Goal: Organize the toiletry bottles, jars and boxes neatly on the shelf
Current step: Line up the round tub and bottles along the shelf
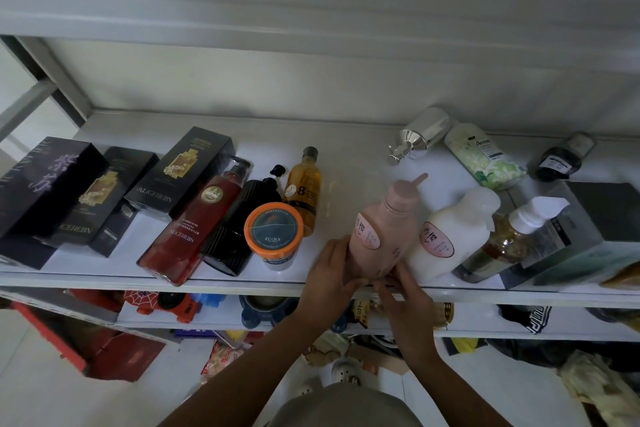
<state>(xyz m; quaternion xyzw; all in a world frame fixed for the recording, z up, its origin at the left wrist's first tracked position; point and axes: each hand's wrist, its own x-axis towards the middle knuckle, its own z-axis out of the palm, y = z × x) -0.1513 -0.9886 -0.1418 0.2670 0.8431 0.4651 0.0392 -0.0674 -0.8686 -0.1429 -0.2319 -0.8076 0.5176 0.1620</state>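
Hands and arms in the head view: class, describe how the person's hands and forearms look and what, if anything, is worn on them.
The left hand and right hand are bare, without gloves. The left forearm and right forearm are uncovered down to the picture's bottom edge; no sleeve shows. No watch, bracelet or ring can be made out.

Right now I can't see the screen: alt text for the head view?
The left hand and right hand hold a pink bottle at the front edge of the shelf, between an orange-lidded jar and a white bottle.
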